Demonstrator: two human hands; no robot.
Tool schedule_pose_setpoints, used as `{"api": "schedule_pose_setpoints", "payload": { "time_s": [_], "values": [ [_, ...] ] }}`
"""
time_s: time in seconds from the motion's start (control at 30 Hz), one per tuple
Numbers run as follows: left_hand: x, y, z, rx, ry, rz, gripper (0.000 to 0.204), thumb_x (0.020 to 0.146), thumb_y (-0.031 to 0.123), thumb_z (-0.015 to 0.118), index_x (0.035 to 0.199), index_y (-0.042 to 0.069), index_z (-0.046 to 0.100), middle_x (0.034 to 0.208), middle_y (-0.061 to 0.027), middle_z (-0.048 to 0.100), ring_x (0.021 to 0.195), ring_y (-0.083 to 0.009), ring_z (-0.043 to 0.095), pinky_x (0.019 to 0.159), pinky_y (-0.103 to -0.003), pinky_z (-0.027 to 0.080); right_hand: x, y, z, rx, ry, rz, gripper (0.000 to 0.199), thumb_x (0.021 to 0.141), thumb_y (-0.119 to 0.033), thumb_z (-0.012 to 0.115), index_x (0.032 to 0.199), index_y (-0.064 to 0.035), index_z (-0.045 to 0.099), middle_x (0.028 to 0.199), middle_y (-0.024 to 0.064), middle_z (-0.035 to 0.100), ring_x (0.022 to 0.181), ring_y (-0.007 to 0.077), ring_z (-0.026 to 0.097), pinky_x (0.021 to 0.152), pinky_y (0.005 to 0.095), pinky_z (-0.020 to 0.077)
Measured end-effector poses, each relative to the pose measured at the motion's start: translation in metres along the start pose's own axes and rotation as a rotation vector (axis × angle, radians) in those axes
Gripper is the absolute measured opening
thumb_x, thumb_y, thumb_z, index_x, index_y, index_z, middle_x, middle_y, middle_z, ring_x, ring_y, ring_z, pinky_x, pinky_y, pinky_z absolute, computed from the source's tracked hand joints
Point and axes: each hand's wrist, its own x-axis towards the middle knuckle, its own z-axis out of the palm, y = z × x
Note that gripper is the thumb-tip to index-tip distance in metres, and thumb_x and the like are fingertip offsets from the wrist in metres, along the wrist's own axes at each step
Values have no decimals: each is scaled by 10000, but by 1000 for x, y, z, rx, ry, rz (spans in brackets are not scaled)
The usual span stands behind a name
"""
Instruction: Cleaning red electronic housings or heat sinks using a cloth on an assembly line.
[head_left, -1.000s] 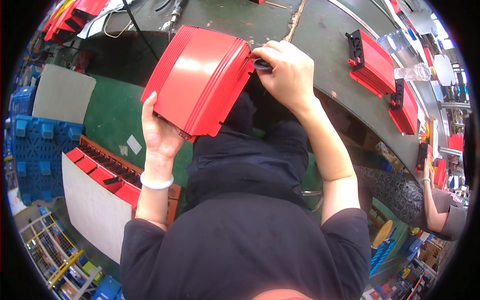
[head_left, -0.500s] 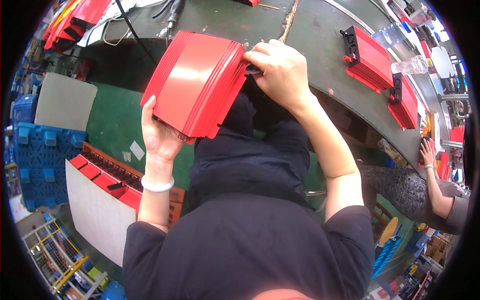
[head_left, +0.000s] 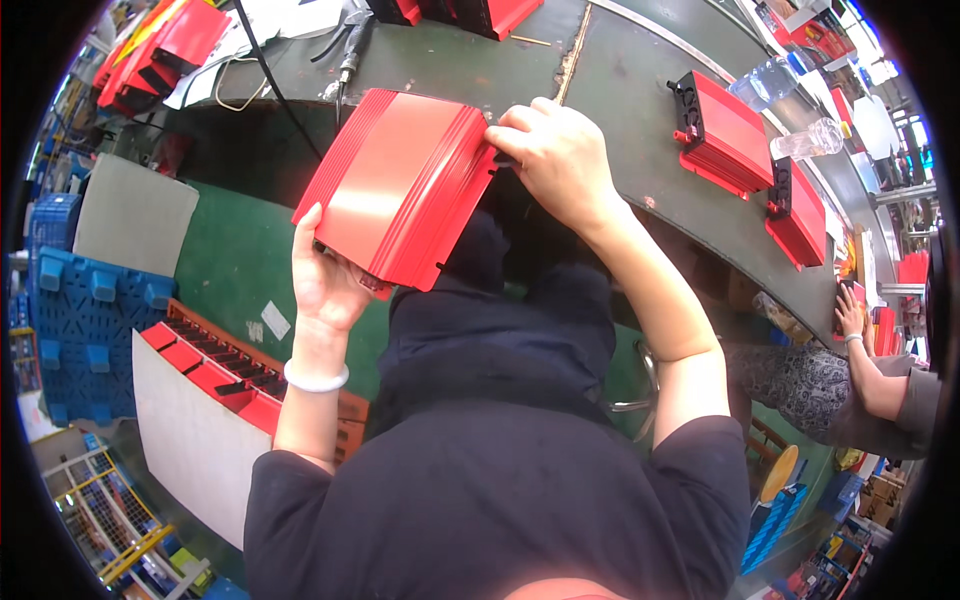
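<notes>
We hold a ribbed red casing (head_left: 395, 185) at the upper centre of the frame, tilted. Our left hand (head_left: 330, 285) grips its lower-left end, thumb on top. Our right hand (head_left: 558, 165) pinches a small dark piece (head_left: 506, 160) at its right edge. Two black-ended red units (head_left: 727, 135) sit on the green workbench (head_left: 625, 120), upper right.

Left grip (head_left: 328, 288) cupped, right grip (head_left: 562, 165) seemingly pinched
</notes>
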Motion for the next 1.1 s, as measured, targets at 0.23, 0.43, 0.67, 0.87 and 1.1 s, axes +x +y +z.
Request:
{"api": "schedule_pose_setpoints", "payload": {
  "time_s": [0.23, 0.43, 0.67, 0.87, 1.1],
  "values": [
    [0, -2, 3, -14, 57, -15, 489, 876, 383, 578, 1233, 54, 520, 1175, -69, 600, 1084, -259, 581, 950, -446, 472, -5, 5, -1, 9, -89, -12, 235, 645, -85, 665, 871, -149, 664, 828, -29, 607, 780, 178, 574, 671, 304, 480],
    [3, -4, -2, -13, 79, -22, 512, 871, 400, 580, 1244, 56, 514, 1203, -72, 585, 1089, -259, 578, 936, -444, 477, -6, 10, -8, 169, -154, -40, 229, 654, -107, 694, 877, -148, 662, 829, -11, 617, 799, 208, 579, 681, 335, 463],
    [2, -2, 1, 21, 96, -43, 545, 901, 456, 494, 1302, 87, 479, 1242, -93, 576, 1091, -274, 587, 878, -411, 510, -14, 21, -10, 229, -17, 142, 198, 650, -87, 680, 836, -149, 660, 809, -25, 616, 814, 198, 586, 704, 322, 455],
    [2, -3, -2, -10, 42, -66, 535, 888, 410, 549, 1271, 41, 486, 1219, -107, 576, 1112, -278, 571, 973, -448, 458, -10, 16, -4, 137, 23, 66, 249, 621, -83, 701, 854, -161, 660, 826, -42, 609, 791, 181, 571, 708, 314, 450],
    [0, -6, 2, -27, 8, -64, 546, 892, 405, 542, 1293, 42, 467, 1266, -100, 550, 1144, -282, 549, 991, -464, 438, -11, 2, -2, -64, -20, -57, 49, 711, -141, 606, 759, -144, 611, 789, -24, 584, 779, 155, 560, 702, 308, 429]
  ]
}}
